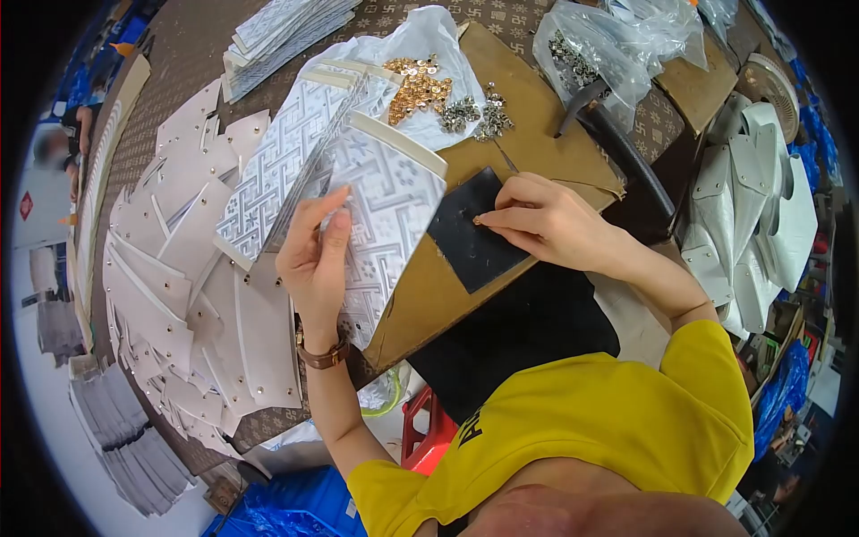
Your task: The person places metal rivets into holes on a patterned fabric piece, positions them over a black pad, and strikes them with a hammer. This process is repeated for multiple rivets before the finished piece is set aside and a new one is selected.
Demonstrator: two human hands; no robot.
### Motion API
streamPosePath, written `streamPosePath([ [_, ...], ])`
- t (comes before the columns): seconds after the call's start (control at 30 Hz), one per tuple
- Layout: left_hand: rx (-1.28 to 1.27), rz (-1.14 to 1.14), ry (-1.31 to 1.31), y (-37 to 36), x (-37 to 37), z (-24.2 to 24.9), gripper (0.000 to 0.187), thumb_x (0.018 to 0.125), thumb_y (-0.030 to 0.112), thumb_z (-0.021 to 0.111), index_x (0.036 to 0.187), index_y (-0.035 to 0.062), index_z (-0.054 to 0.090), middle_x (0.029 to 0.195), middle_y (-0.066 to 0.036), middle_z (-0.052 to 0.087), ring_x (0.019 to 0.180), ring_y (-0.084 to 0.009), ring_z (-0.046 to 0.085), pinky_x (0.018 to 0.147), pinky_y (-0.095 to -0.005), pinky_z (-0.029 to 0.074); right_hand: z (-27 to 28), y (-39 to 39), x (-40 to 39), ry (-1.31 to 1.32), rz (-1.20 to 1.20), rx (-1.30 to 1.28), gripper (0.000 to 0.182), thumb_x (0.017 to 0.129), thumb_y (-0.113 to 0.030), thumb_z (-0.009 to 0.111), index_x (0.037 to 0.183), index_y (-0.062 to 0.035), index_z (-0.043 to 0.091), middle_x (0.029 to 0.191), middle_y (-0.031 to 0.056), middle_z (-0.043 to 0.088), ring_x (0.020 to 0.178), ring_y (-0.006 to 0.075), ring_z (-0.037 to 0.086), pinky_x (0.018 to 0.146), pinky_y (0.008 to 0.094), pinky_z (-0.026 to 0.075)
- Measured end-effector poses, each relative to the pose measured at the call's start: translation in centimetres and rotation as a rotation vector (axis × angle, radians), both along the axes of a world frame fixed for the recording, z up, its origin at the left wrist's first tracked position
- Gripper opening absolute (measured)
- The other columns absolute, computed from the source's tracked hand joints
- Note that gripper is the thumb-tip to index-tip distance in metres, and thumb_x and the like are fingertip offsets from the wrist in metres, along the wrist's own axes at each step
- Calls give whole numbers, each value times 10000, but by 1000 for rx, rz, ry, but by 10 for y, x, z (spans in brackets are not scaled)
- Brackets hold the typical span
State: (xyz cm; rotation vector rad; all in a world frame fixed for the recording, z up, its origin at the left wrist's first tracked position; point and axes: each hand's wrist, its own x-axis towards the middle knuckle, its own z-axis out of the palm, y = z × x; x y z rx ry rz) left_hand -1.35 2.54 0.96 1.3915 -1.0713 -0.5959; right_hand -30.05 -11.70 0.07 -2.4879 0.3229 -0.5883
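My left hand (313, 259) grips a grey-and-white patterned panel (394, 197) with a cream edge strip, holding it tilted up from the table. Behind it lies a stack of similar patterned panels (282, 170). Over a black square pad (479, 259), my right hand (555, 219) pinches a small gold-coloured stud (478, 220) between thumb and fingers. The pad rests on a brown cardboard sheet (528, 116). Farther back, a heap of gold-coloured studs (419, 94) and small piles of silver-coloured studs (492, 118) sit on and beside white plastic sheeting (434, 36).
Many cream panels with studs (246, 313) overlap at the left. A clear plastic bag (617, 45) of metal pieces sits behind a dark bar-shaped tool (631, 161). White pieces (752, 197) are piled at the right. Another person (76, 134) is at the far left.
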Motion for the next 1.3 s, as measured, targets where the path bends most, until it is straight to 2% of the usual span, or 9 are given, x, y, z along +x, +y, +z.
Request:
streamPosePath([
  [0.07,-8,-37,-34,-1,-1,-1,261,1014,15,712,1268,34,768,1005,13,672,884,-41,575,739,-202,438,5,1,-2,-27,-66,130,152,967,-37,738,1116,-25,761,973,99,640,871,269,661,756,362,545],
  [0.17,30,-319,-373,-2,-8,-2,313,962,8,756,1259,105,788,996,-27,675,804,-90,632,654,-247,477,8,5,-3,-85,-189,390,149,998,-38,718,1146,-25,737,970,92,659,850,207,673,746,323,538],
  [0.27,81,-397,-489,-3,-26,-8,317,915,52,805,1219,144,802,1030,-48,669,748,-141,651,612,-288,507,7,12,-11,-174,-231,1023,152,1029,-44,694,1179,-23,692,961,70,697,829,116,661,732,272,518],
  [0.33,104,-443,-545,-2,-33,-7,321,891,74,830,1199,164,810,1046,-58,665,720,-167,660,590,-308,522,3,13,-13,-127,-242,944,147,1033,-45,692,1177,-19,684,955,63,705,829,102,656,728,264,514],
  [0.43,195,-478,-608,0,-40,5,387,807,154,908,1182,155,816,1213,-94,689,899,-260,692,795,-331,573,-3,13,-11,-27,-247,788,139,1040,-49,687,1173,-12,668,944,50,722,828,73,645,720,247,506],
  [0.57,16,-490,-744,-7,-44,5,490,743,255,941,1211,199,808,1351,-74,669,984,-266,686,833,-383,587,-6,13,-6,-20,-274,643,152,1032,-61,702,1171,-6,673,932,43,722,800,88,650,714,258,513],
  [0.7,97,-562,-832,-5,-43,7,546,728,311,938,1248,229,794,1429,-43,653,1016,-255,667,857,-401,587,-7,11,-6,21,-264,612,158,1026,-70,712,1167,-8,680,925,54,727,798,108,668,710,271,522],
  [0.83,64,-566,-861,-5,-40,1,513,782,350,892,1273,269,767,1490,32,622,859,-222,600,784,-342,569,-9,11,-6,36,-251,599,159,1019,-71,719,1162,-11,683,924,70,732,786,140,683,713,293,534],
  [1.3,102,-542,-904,-2,-46,-2,517,794,342,885,1288,267,754,1500,53,621,846,-231,565,781,-345,558,-5,7,-1,59,-240,502,140,1002,-62,727,1126,-15,682,891,102,714,743,176,666,684,321,528],
])
